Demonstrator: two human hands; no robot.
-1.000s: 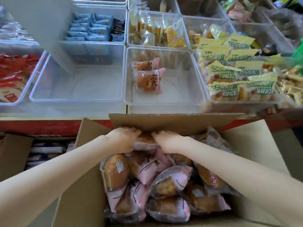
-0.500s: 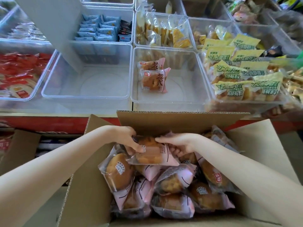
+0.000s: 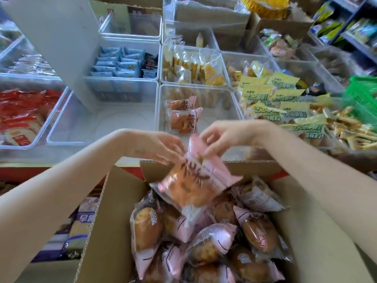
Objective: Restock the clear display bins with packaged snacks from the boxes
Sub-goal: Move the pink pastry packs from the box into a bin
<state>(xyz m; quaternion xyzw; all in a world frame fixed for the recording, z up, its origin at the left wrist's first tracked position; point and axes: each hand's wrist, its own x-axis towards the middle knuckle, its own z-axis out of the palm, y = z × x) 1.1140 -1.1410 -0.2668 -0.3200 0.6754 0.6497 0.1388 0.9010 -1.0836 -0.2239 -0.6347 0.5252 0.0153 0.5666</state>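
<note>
A pink-wrapped bread packet (image 3: 193, 180) hangs above the open cardboard box (image 3: 108, 231). My left hand (image 3: 163, 147) and my right hand (image 3: 222, 135) both pinch its top edge. Several more pink bread packets (image 3: 212, 242) fill the box below. Just beyond my hands stands a clear bin (image 3: 224, 99) with two of the same packets (image 3: 182, 117) lying at its left side.
A clear bin without goods (image 3: 102, 123) stands left of that one. Red packets (image 3: 18, 113) fill the far-left bin, yellow-green packets (image 3: 285, 105) the right one. Blue packets (image 3: 116, 62) and yellow snacks (image 3: 193, 66) sit behind. A green basket (image 3: 363, 99) is at right.
Both hands took a pink packet from the back of the box and lifted it up and forward, toward the clear bin. The camera tilted upward.
</note>
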